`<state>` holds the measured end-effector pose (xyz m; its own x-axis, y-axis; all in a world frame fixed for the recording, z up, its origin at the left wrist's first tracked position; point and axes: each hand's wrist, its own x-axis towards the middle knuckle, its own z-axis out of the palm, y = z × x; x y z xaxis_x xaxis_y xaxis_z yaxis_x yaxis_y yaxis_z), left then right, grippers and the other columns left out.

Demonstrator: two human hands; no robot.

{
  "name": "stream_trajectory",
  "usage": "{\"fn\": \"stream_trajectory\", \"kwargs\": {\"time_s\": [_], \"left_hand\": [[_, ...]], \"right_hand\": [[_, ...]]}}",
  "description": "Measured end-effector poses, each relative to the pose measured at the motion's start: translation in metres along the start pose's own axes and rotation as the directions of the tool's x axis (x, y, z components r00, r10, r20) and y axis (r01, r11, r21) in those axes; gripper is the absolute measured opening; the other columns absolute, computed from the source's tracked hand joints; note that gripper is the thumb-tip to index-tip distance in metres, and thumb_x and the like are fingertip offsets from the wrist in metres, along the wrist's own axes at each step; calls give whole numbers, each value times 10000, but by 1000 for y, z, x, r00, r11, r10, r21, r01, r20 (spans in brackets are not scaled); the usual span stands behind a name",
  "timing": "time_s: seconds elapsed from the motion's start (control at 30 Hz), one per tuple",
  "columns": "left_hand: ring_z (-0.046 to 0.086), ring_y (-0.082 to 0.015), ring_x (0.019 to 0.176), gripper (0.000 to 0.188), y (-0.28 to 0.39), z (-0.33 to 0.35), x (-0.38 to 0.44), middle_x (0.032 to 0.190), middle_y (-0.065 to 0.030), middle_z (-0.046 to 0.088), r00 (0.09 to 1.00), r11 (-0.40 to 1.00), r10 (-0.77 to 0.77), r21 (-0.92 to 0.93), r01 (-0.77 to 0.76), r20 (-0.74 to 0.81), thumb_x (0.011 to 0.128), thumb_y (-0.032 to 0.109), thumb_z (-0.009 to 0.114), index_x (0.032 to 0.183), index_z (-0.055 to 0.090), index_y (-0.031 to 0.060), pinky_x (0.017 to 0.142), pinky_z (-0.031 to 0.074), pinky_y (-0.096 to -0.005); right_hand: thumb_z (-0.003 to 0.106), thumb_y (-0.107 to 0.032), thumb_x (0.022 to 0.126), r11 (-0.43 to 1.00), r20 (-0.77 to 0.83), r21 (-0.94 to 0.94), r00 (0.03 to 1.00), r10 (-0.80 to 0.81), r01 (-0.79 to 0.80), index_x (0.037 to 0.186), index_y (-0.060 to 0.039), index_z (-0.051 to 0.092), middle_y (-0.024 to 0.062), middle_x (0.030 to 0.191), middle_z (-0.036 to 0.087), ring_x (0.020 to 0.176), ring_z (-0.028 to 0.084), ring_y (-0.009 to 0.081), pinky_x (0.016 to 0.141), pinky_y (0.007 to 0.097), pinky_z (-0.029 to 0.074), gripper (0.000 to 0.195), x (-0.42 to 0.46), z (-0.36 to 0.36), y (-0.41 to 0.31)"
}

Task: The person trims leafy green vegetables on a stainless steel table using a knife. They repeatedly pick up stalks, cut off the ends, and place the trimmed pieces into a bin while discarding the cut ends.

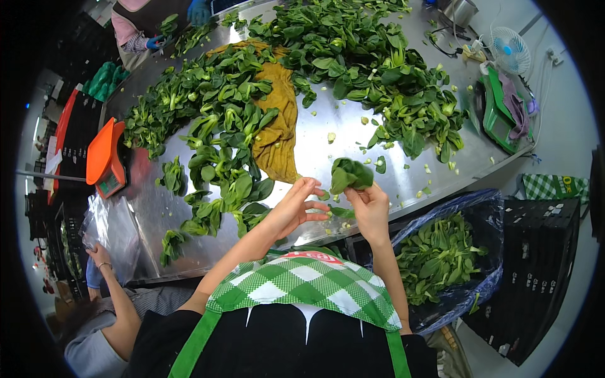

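Note:
My right hand (372,210) grips a small head of bok choy (349,175) above the near edge of the metal table (317,141). To its left, my left hand (300,208) has its fingers apart, with nothing plainly held in it. A small bit of leaf (323,194) shows beside its fingertips; whether they touch is unclear. Below the two hands hangs a loose green leaf (341,212). A large pile of bok choy (350,52) spreads over the far and right side of the table. More heads of bok choy (222,165) lie on the left, past a crumpled mustard-coloured cloth (276,127).
Cut stem ends (331,137) dot the table. An orange scale (105,156) stands left, a green scale (501,108) right. A plastic-lined crate (496,227) of greens sits at my right, beside stacked black crates (534,269). Co-workers' hands (100,257) (153,42) are at left and far left.

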<state>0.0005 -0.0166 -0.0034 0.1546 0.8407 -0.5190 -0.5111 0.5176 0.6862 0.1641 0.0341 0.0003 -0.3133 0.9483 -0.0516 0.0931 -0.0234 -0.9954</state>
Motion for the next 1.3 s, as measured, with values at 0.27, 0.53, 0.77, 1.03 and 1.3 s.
{"fn": "stream_trajectory", "kwargs": {"time_s": [0.27,0.53,0.77,1.03,1.3], "left_hand": [[528,-178,830,388,16,12,2,961,-91,514,993,980,-6,197,-17,117,880,312,391,1069,459,-20,753,459,-339],[508,-206,949,370,17,11,1,1062,-128,499,967,989,-44,151,6,251,783,74,438,1128,414,-55,874,382,-341],[432,-213,1075,467,19,8,10,1159,-120,444,975,996,-42,87,23,219,710,9,427,1169,370,-56,967,311,-364],[416,-140,1036,373,7,-7,17,1132,-44,385,994,982,92,159,-102,66,815,104,453,1179,418,32,876,343,-266],[509,-115,894,310,21,2,13,989,-50,522,1000,1000,-12,9,12,13,848,189,434,1106,462,20,789,425,-273]], "right_hand": [[531,-97,796,972,99,-168,984,-148,163,920,8,556,102,828,544,713,555,178,586,262,448,165,-7,4,-11],[433,-175,875,997,-30,61,998,58,-56,823,45,536,63,696,517,574,537,114,504,232,424,249,-2,-3,6],[463,-93,852,988,-116,150,993,34,-16,888,31,521,45,720,518,605,531,93,552,201,436,142,3,10,10],[524,-53,811,897,-5,385,971,237,-217,1049,-6,354,62,786,535,681,522,86,585,190,424,296,6,22,-16],[469,67,763,892,124,400,976,177,-212,1123,-24,319,91,913,521,810,513,106,665,206,423,401,1,20,-13]]}}
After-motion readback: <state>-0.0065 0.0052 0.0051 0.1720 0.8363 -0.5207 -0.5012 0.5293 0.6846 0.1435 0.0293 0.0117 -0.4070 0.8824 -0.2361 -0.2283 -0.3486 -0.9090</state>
